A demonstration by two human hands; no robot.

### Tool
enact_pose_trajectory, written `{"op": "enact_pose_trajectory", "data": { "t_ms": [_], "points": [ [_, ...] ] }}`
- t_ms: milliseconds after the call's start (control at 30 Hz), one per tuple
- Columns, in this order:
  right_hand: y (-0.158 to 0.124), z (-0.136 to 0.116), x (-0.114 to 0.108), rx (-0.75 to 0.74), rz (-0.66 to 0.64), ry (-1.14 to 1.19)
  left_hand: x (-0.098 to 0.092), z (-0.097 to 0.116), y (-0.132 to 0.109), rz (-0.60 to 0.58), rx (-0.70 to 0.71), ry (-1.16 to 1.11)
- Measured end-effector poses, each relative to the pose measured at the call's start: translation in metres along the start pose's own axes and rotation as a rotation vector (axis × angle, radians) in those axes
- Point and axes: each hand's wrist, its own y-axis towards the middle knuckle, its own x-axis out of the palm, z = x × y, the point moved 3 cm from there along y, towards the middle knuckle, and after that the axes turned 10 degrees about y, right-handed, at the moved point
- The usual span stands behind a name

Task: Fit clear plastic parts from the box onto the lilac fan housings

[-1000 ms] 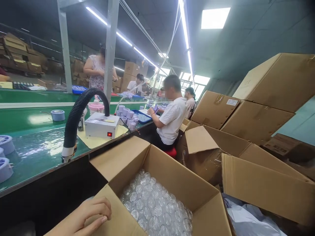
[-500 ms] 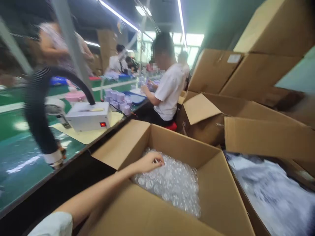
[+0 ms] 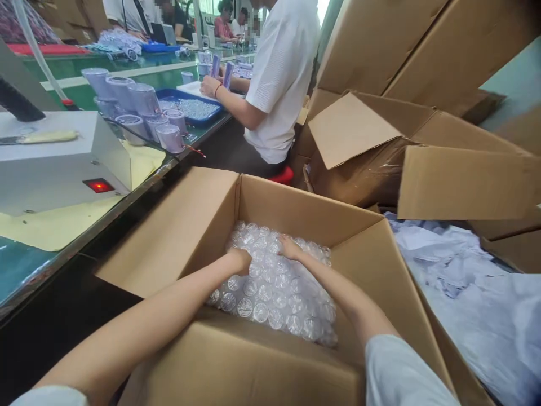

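Both of the person's arms reach down into the open brown cardboard box (image 3: 291, 208) in front of them, where a clear bubble-wrap sheet (image 3: 274, 287) covers the contents. The left hand (image 3: 240, 260) is pushed down into the wrap near the box's left wall, its fingers buried so that I cannot tell whether they are spread or closed on anything. The right hand (image 3: 289, 247) lies just beside it, farther back, fingers held together and pressed flat onto the wrap, gripping nothing that I can see. To the left runs a green tabletop (image 3: 25, 256) carrying a grey metal machine box with a red lit switch (image 3: 63, 163) on a pale yellow mat (image 3: 51, 223), and beyond it a cluster of lilac round containers (image 3: 139, 107) near a blue tray (image 3: 194, 107). A co-worker in a white T-shirt (image 3: 281, 79) sits at that tabletop. To the right stand more open brown cartons (image 3: 422, 146), one holding crumpled pale plastic sheeting (image 3: 465, 293).
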Motion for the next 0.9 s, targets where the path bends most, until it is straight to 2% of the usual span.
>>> {"op": "enact_pose_trajectory", "data": {
  "t_ms": [67,133,200,267,367,467,567,667,767,900],
  "points": [
    [0.025,0.011,0.032,0.073,0.021,0.022,0.012,-0.002,0.005,-0.186,-0.019,0.069],
    [0.033,0.026,0.052,0.127,0.054,0.041,0.014,0.003,0.006,-0.277,0.001,0.112],
    [0.032,0.038,0.064,0.163,0.088,0.056,0.007,0.012,0.003,-0.275,0.047,0.130],
    [0.031,0.046,0.070,0.194,0.121,0.068,-0.005,0.021,-0.001,-0.219,0.105,0.129],
    [0.038,0.050,0.069,0.206,0.176,0.086,-0.017,0.027,-0.006,-0.130,0.167,0.126],
    [0.049,0.051,0.059,0.163,0.219,0.115,-0.016,0.022,0.000,-0.101,0.143,0.153],
    [0.050,0.052,0.044,0.107,0.252,0.140,-0.011,0.013,0.021,-0.095,0.065,0.168],
    [0.045,0.055,0.031,0.058,0.259,0.159,-0.008,0.008,0.052,-0.050,-0.002,0.136],
    [0.044,0.058,0.030,0.003,0.211,0.174,0.004,0.010,0.078,-0.010,-0.034,0.100],
    [0.042,0.059,0.053,-0.046,0.160,0.192,0.039,0.001,0.090,-0.010,-0.009,0.131]
  ]
}}
